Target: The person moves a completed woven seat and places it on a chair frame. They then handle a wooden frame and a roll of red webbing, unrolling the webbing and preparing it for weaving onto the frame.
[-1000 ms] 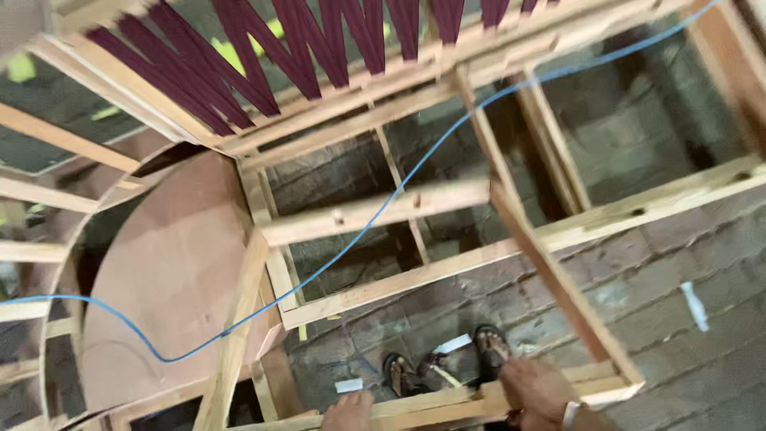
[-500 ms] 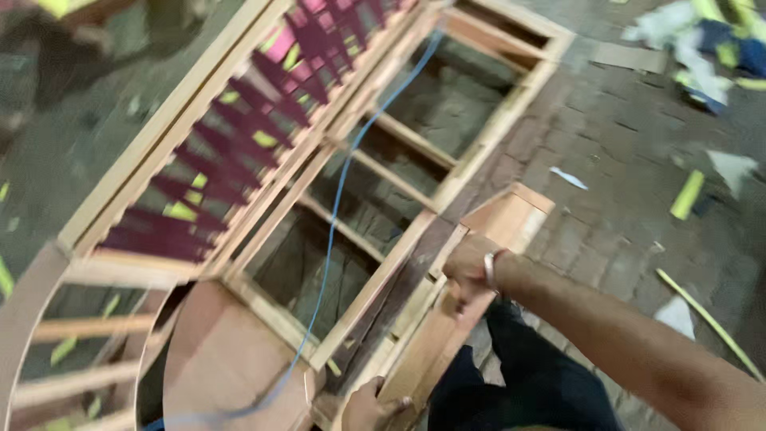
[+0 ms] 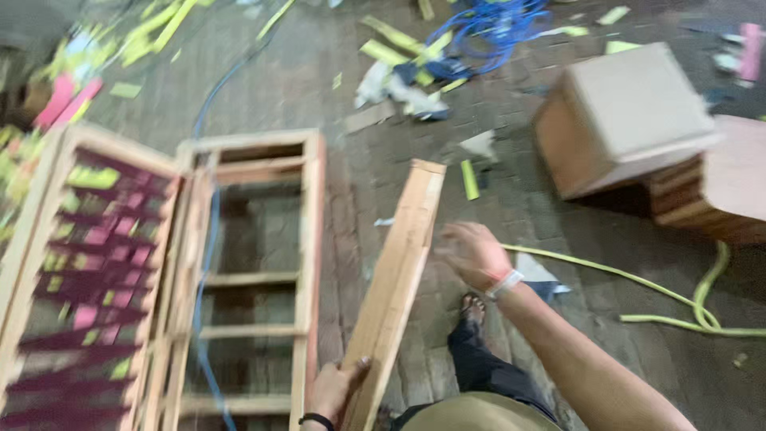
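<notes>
Right hand (image 3: 472, 254) has let go of the plank (image 3: 396, 283), fingers spread just beside it; left hand (image 3: 335, 389) grips its bottom, I think. Frame (image 3: 247, 279) left of it.

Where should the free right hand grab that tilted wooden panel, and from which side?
Grip the wooden panel on its bare right-hand long edge, about halfway up, coming from the right. The left hand already holds the low end, and the open right hand hovers beside that edge.

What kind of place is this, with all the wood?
Probably a furniture workshop. A bare wooden frame with maroon webbing lies on a brick floor littered with scraps, and the left hand grips a wooden plank.
</notes>
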The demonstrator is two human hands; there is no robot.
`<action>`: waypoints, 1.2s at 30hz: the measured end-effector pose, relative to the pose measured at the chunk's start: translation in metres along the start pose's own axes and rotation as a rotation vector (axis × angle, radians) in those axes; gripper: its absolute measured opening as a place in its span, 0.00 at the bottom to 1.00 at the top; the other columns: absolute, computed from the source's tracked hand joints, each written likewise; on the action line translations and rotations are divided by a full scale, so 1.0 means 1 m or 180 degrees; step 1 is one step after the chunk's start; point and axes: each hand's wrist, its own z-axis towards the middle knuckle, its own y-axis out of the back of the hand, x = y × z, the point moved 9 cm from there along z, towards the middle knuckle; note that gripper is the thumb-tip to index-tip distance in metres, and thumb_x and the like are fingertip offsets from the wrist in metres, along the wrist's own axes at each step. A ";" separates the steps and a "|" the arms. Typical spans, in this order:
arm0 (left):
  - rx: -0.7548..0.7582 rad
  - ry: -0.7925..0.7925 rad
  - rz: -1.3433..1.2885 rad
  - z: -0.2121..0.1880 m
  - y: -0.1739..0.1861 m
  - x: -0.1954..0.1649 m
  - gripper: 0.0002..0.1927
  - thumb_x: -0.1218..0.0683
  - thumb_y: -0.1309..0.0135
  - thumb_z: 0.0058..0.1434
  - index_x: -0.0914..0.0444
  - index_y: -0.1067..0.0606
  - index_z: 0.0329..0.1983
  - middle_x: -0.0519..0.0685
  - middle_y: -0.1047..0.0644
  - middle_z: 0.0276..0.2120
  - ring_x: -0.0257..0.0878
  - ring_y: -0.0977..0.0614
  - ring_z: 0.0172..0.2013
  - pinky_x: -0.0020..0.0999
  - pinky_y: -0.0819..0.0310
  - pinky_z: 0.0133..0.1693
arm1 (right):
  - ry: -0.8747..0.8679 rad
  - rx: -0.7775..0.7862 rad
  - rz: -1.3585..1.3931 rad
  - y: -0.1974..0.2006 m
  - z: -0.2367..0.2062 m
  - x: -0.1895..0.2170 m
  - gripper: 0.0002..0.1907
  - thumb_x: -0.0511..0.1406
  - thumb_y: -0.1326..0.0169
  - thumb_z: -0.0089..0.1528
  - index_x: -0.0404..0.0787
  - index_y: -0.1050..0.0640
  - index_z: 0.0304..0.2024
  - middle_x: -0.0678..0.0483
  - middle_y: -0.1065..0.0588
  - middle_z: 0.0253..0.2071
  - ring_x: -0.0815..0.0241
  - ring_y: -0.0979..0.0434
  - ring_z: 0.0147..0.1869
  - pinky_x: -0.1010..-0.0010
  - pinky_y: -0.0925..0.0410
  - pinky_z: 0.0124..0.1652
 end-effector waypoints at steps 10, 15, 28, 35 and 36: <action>0.0302 -0.0804 0.0298 0.075 -0.073 -0.324 0.39 0.33 0.39 0.54 0.75 0.17 0.45 0.60 0.14 0.39 0.46 0.14 0.42 0.38 0.24 0.46 | -0.2525 -0.0721 -0.0126 0.238 -0.066 -0.293 0.17 0.46 0.36 0.55 0.44 0.15 0.40 0.45 0.20 0.46 0.47 0.21 0.54 0.59 0.30 0.53; 0.0631 -0.1099 -0.0042 0.152 -0.098 -0.451 0.38 0.34 0.40 0.51 0.74 0.17 0.45 0.57 0.14 0.39 0.43 0.16 0.40 0.37 0.25 0.45 | -0.2716 -0.0795 0.0246 0.239 0.007 -0.366 0.18 0.46 0.36 0.53 0.44 0.15 0.41 0.47 0.20 0.48 0.49 0.20 0.53 0.61 0.30 0.52; 0.0608 -0.1219 0.1130 0.342 -0.195 -0.843 0.44 0.28 0.40 0.49 0.76 0.19 0.38 0.64 0.14 0.37 0.47 0.13 0.41 0.39 0.23 0.46 | -0.4026 -0.1072 0.0038 0.374 0.206 -0.567 0.22 0.48 0.38 0.57 0.45 0.15 0.49 0.44 0.18 0.43 0.50 0.16 0.48 0.62 0.27 0.51; 0.1616 -0.1531 0.0351 0.417 -0.291 -1.077 0.38 0.35 0.35 0.47 0.69 0.19 0.50 0.51 0.15 0.46 0.38 0.16 0.47 0.34 0.25 0.51 | -0.4544 -0.1691 0.0690 0.397 0.246 -0.712 0.26 0.47 0.38 0.57 0.38 0.16 0.52 0.45 0.16 0.47 0.53 0.16 0.54 0.63 0.29 0.55; 0.1552 -0.1537 0.0597 0.430 -0.304 -1.118 0.37 0.35 0.35 0.49 0.70 0.18 0.50 0.52 0.15 0.46 0.40 0.16 0.47 0.35 0.25 0.50 | -0.4662 -0.1763 0.0774 0.401 0.258 -0.740 0.26 0.47 0.37 0.58 0.39 0.16 0.52 0.45 0.16 0.48 0.53 0.17 0.55 0.63 0.30 0.56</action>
